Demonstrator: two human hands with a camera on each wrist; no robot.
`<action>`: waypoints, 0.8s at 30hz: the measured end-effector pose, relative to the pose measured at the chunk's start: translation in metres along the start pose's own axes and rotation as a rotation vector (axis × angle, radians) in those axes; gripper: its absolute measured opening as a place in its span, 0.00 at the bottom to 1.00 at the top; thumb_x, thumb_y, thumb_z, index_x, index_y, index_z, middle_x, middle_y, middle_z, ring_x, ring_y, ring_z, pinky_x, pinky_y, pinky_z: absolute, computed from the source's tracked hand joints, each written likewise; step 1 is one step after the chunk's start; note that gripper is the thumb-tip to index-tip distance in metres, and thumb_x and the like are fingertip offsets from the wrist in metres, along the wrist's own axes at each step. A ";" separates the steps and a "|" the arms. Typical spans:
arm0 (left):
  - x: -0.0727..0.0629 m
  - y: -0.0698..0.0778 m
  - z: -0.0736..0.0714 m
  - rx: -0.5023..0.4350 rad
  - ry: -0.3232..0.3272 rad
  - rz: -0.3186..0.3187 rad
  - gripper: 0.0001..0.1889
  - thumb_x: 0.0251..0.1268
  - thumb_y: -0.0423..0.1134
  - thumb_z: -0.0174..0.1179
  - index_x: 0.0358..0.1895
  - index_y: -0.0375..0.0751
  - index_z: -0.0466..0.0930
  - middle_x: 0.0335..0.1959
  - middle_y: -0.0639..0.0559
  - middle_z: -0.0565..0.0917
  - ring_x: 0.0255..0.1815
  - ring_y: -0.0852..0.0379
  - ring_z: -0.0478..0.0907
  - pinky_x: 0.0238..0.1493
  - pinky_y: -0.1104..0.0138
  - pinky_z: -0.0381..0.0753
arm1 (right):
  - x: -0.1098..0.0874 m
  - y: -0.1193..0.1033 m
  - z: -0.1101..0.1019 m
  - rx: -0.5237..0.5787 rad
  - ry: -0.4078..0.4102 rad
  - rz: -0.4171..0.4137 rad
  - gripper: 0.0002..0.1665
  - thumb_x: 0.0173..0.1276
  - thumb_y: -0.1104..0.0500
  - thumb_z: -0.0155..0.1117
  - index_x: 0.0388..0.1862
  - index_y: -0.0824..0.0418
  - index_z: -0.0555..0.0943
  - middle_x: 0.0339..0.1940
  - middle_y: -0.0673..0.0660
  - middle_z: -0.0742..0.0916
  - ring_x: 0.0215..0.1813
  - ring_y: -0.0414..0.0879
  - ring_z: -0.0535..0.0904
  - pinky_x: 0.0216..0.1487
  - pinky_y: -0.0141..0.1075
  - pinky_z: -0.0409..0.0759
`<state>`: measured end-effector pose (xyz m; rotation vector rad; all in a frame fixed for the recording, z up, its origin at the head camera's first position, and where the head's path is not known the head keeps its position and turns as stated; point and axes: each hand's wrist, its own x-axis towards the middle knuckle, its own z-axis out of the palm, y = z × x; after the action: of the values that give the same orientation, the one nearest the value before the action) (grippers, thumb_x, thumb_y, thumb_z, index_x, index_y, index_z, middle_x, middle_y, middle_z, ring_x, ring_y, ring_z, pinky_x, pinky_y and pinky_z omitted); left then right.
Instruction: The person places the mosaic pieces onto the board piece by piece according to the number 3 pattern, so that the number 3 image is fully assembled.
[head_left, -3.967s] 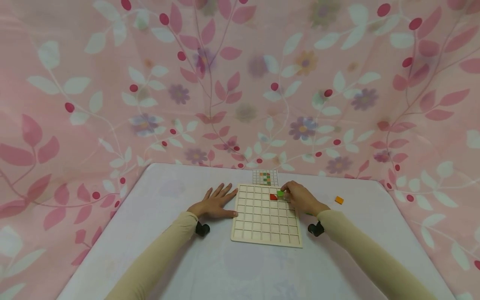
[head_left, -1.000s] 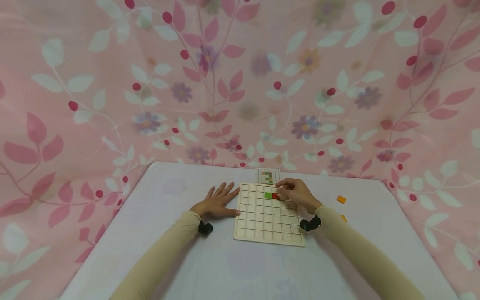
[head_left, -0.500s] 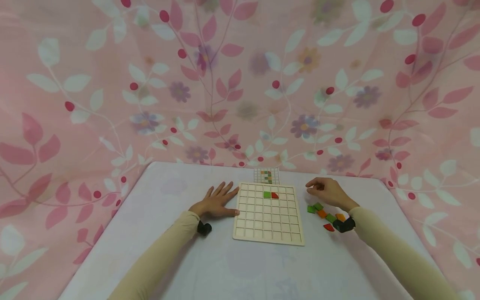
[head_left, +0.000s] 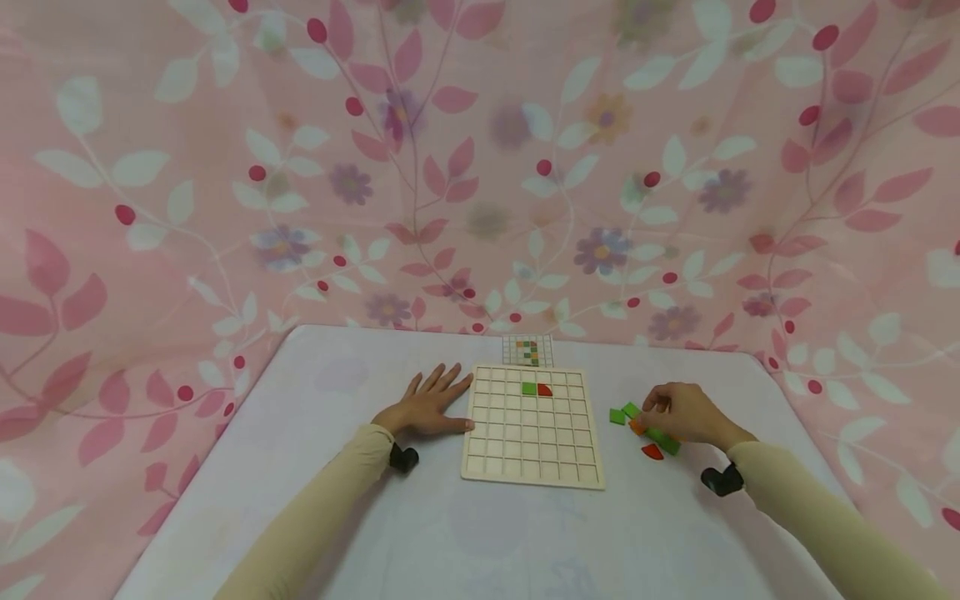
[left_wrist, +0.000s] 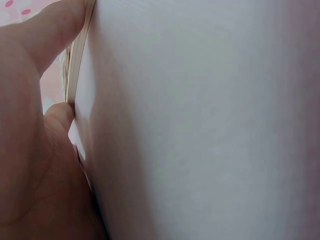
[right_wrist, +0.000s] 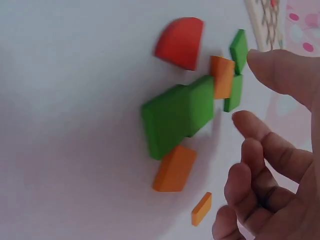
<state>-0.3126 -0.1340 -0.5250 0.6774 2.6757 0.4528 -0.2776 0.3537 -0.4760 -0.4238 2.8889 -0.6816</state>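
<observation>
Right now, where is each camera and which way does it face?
Head: on the head, facing forward and down at the board; left hand, right hand and sleeves show.
Left wrist: on that wrist, facing the white table and board's edge; part of the left hand shows.
Right wrist: on that wrist, facing loose tiles; part of the right hand shows.
Head and right wrist share the loose red tile.

Beige sleeves [head_left: 317,502]; black wrist cameras [head_left: 722,480]

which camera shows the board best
The head view: it shows the board from above, with nearly its whole grid in sight. The left wrist view catches only a narrow strip of its edge; the right wrist view shows just a small part at the top.
</observation>
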 end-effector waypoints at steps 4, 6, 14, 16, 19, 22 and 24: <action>-0.001 0.000 0.001 -0.010 0.006 0.000 0.54 0.69 0.77 0.53 0.89 0.58 0.41 0.91 0.51 0.36 0.90 0.44 0.26 0.85 0.37 0.27 | -0.007 0.001 0.009 -0.077 -0.011 0.043 0.25 0.59 0.37 0.81 0.35 0.56 0.86 0.34 0.53 0.81 0.37 0.47 0.74 0.35 0.37 0.74; -0.002 0.000 0.001 -0.009 0.014 0.000 0.53 0.69 0.76 0.54 0.89 0.58 0.42 0.91 0.51 0.37 0.90 0.44 0.27 0.85 0.37 0.27 | -0.009 0.002 0.013 -0.103 0.004 0.042 0.26 0.58 0.37 0.82 0.36 0.57 0.86 0.34 0.53 0.80 0.36 0.47 0.74 0.35 0.37 0.74; -0.002 0.005 -0.004 -0.007 0.030 0.011 0.51 0.72 0.72 0.56 0.89 0.59 0.44 0.91 0.51 0.38 0.91 0.43 0.28 0.85 0.36 0.29 | -0.013 0.000 0.021 -0.123 0.067 0.000 0.19 0.64 0.46 0.80 0.34 0.60 0.85 0.31 0.51 0.79 0.33 0.45 0.71 0.33 0.35 0.71; -0.002 0.006 -0.005 -0.010 0.029 0.012 0.51 0.71 0.73 0.56 0.89 0.59 0.44 0.91 0.51 0.38 0.91 0.43 0.28 0.85 0.36 0.30 | -0.014 -0.002 0.021 -0.106 0.058 0.008 0.17 0.67 0.48 0.78 0.37 0.62 0.86 0.31 0.51 0.81 0.32 0.44 0.72 0.32 0.34 0.72; -0.001 0.005 -0.005 -0.011 0.024 0.014 0.52 0.70 0.74 0.55 0.89 0.59 0.43 0.91 0.51 0.38 0.91 0.43 0.28 0.85 0.36 0.29 | -0.017 -0.007 0.023 -0.093 0.043 0.037 0.17 0.70 0.52 0.76 0.43 0.65 0.85 0.32 0.52 0.82 0.33 0.44 0.73 0.32 0.34 0.75; -0.001 0.003 -0.003 -0.012 0.023 0.010 0.52 0.70 0.75 0.55 0.89 0.59 0.43 0.91 0.51 0.37 0.91 0.43 0.27 0.85 0.36 0.28 | -0.020 -0.009 0.028 -0.118 0.050 0.020 0.16 0.72 0.57 0.74 0.46 0.69 0.83 0.36 0.55 0.82 0.35 0.45 0.74 0.35 0.35 0.79; -0.001 0.001 -0.001 -0.023 0.029 0.013 0.53 0.69 0.76 0.55 0.89 0.58 0.43 0.91 0.50 0.38 0.91 0.43 0.27 0.84 0.36 0.27 | -0.023 -0.010 0.032 -0.145 0.068 -0.005 0.15 0.73 0.59 0.72 0.48 0.71 0.82 0.37 0.56 0.80 0.35 0.44 0.74 0.37 0.37 0.81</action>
<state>-0.3120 -0.1341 -0.5241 0.6868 2.6904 0.4994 -0.2470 0.3385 -0.4982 -0.4335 3.0145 -0.4982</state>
